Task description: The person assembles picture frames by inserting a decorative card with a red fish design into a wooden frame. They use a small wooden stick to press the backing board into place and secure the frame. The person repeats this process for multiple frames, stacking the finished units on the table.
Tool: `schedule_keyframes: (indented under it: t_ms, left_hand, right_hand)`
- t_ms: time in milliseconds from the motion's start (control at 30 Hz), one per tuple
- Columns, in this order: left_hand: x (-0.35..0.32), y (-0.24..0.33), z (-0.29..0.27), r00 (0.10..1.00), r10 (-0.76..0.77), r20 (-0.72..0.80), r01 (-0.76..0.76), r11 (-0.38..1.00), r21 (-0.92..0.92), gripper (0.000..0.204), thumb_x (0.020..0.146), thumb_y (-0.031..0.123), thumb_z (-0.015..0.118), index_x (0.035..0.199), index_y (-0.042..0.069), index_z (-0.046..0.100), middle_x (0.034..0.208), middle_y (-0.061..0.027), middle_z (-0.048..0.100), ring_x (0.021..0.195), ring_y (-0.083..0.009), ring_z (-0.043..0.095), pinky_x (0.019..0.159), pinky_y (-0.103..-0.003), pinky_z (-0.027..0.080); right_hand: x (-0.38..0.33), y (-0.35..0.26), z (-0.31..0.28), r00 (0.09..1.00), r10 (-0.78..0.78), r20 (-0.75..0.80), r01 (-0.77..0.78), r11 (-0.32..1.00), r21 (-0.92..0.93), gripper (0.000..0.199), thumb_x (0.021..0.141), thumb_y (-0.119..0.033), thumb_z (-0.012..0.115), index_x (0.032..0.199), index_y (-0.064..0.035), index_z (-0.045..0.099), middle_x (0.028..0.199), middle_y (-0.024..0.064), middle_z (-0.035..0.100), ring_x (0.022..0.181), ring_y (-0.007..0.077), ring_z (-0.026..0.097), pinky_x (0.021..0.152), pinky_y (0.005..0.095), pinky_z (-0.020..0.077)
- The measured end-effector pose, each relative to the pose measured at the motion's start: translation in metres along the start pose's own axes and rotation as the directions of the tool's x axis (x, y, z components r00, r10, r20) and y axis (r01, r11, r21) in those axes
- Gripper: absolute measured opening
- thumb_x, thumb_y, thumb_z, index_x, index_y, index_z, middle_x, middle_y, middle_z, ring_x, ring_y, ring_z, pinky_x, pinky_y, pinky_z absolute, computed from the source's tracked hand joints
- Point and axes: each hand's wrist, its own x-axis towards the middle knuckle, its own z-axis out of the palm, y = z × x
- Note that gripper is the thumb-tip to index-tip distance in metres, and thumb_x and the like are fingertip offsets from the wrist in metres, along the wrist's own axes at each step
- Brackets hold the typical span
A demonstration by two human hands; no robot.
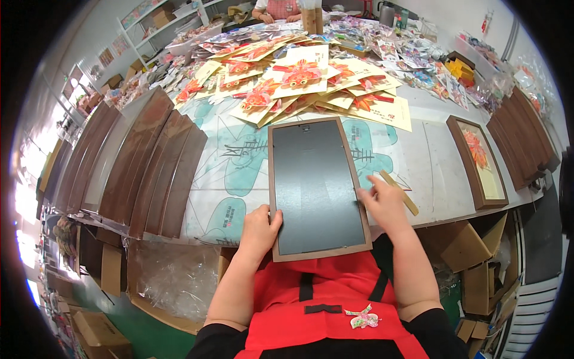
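Note:
A brown picture frame (272, 179) lies face down before me, its dark grey backing board (317, 185) upward. Its near end juts over the table edge towards my red apron. My left hand (260, 230) grips the lower left side of the frame, thumb on top. At the frame's right side is my right hand (382, 200), its fingers partly bent, apart and slightly blurred. A narrow tan strip (408, 203) lies beside and partly behind that hand; it appears to rest on the table. Small metal fittings show along the backing's edges.
Cards with red goldfish (299, 72) are heaped beyond the frame. Brown frames (140, 161) stand in a row at left, others (523, 140) at right. A goldfish-picture frame (478, 161) lies near them. Cardboard boxes (463, 245) sit below the table. Another person (281, 9) is across it.

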Motion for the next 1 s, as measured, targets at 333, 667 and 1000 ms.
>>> schedule_keyframes:
  t_ms: [333,667,1000]
  left_hand:
    - [0.028,-0.007,-0.029,0.949,-0.014,0.313,0.054,0.991,-0.121,0.034,0.088,0.025,0.056,0.096,-0.008,0.059,0.081,-0.0267,0.062,0.077,-0.0419,0.061,0.07,-0.044,0.048]
    - [0.174,-0.032,0.031,0.978,0.006,-0.209,0.024,0.99,0.14,0.041,0.081,0.034,0.062,0.072,-0.006,0.063,0.068,-0.0223,0.063,0.068,-0.0368,0.063,0.066,-0.041,0.048]
    - [0.205,-0.014,0.025,0.833,0.484,-0.269,-0.442,0.873,0.205,0.034,0.082,0.026,0.065,0.092,-0.007,0.061,0.087,-0.0252,0.063,0.088,-0.0383,0.06,0.079,-0.041,0.047]
  right_hand:
    - [0.004,0.003,0.021,0.997,0.071,0.035,-0.076,0.978,0.194,0.023,0.082,-0.012,0.06,0.1,0.0034,0.062,0.066,0.018,0.06,0.058,0.0296,0.058,0.057,0.0377,0.0456]
    - [0.0,0.019,0.04,0.975,0.219,0.048,-0.209,0.807,0.552,0.03,0.08,-0.009,0.067,0.105,0.0064,0.063,0.058,0.0007,0.052,0.053,0.0062,0.046,0.05,0.0231,0.0378]
    - [-0.002,0.026,0.041,0.975,0.219,0.029,-0.193,0.782,0.592,0.032,0.078,-0.008,0.069,0.105,0.0064,0.064,0.059,0.0001,0.052,0.053,0.0055,0.046,0.05,0.0221,0.0386]
